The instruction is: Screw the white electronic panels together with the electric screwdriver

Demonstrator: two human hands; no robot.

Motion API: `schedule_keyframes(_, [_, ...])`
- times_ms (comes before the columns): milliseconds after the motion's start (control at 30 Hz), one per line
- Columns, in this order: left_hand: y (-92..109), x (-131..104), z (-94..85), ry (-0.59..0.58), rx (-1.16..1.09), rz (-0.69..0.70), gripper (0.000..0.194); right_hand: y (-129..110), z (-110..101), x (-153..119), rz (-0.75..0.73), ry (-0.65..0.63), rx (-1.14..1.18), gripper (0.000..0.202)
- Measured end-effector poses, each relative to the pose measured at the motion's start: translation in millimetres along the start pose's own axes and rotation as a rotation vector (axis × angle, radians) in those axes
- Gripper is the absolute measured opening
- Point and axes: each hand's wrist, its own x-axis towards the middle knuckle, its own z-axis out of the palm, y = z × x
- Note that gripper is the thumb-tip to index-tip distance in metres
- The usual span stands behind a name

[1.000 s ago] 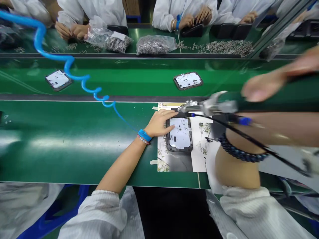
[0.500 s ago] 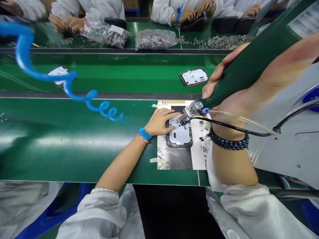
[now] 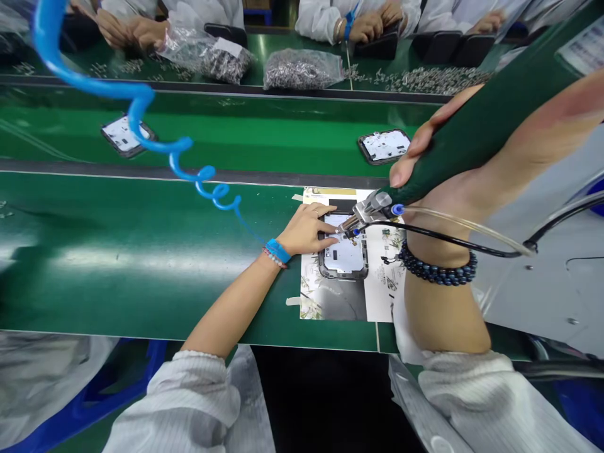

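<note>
My right hand (image 3: 427,148) is wrapped round a dark green powered screwdriver (image 3: 491,107) with a metal nose and thin hoses. The tool slants down to the left, its tip at the upper part of a phone housing (image 3: 344,258) that carries a white board. Whether the tip touches the board I cannot tell. My left hand (image 3: 306,229) lies at the housing's left edge with fingers spread, the index fingertip close beside the tool's tip. Under the housing is a printed sheet (image 3: 384,296), taped to the green bench (image 3: 155,251).
A blue coiled hose (image 3: 174,148) hangs over the left side. Behind the bench, a green belt (image 3: 250,138) carries two similar housings, one on the right (image 3: 384,146) and one on the left (image 3: 123,135). Co-workers' hands, bags of small metal parts (image 3: 302,69) and loose parts are beyond.
The view has shifted slightly. Housings on the belt have moved right, and the blue hose has swung. My left index finger has come nearer the screwdriver's tip, which stays over the board.
</note>
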Motion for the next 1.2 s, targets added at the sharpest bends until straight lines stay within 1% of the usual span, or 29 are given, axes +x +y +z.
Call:
schedule_keyframes(67, [-0.7, -0.1, 0.8, 0.004, 0.000, 0.000, 0.030, -1.5, 4.2, -4.5, 0.016, 0.055, 0.031, 0.072])
schedule_keyframes(100, [-1.0, -0.1, 1.1, 0.005, 0.000, 0.001, 0.030, -1.7, 5.1, -5.2, 0.032, 0.062, 0.037, 0.072])
schedule_keyframes(167, [-1.5, -0.2, 1.6, 0.005, -0.002, 0.004, 0.030, -1.3, 4.8, -4.3, 0.054, 0.057, 0.045, 0.073])
schedule_keyframes(300, [-1.1, 0.0, 1.1, -0.001, -0.001, 0.001, 0.030, -0.6, 2.1, -0.1, 0.051, 0.050, 0.049, 0.073])
schedule_keyframes(433, [1.2, 0.6, -0.2, -0.014, -0.002, -0.015, 0.028, 0.3, 0.3, 0.4, 0.098, 0.041, 0.024, 0.072])
schedule_keyframes(567, [2.2, 0.4, -0.6, -0.012, -0.005, -0.023, 0.028, 5.7, -4.8, -0.5, 0.048, -0.001, 0.085, 0.062])
schedule_keyframes(667, [1.5, 0.0, -0.2, -0.013, -0.005, -0.018, 0.029, 8.1, -7.3, -0.9, 0.028, -0.030, 0.087, 0.056])
schedule_keyframes(833, [0.9, 0.0, 0.1, -0.012, 0.000, -0.006, 0.029, 7.3, -6.0, 2.6, 0.026, 0.008, 0.065, 0.057])
schedule_keyframes(933, [1.5, 0.3, -0.4, -0.020, 0.001, -0.007, 0.030, 8.4, -7.0, 4.6, 0.045, 0.006, 0.062, 0.049])
schedule_keyframes(1000, [1.9, 0.5, -0.8, -0.023, -0.003, -0.011, 0.030, 9.8, -8.9, 4.9, 0.041, -0.031, 0.104, 0.042])
schedule_keyframes(1067, [2.0, 0.9, -1.0, -0.023, -0.004, -0.013, 0.030, 10.4, -10.5, 4.6, 0.033, -0.067, 0.123, 0.041])
schedule_keyframes(1200, [1.6, 1.3, -1.0, -0.023, -0.001, -0.009, 0.029, 7.0, -11.0, 2.5, 0.036, -0.023, 0.073, 0.041])
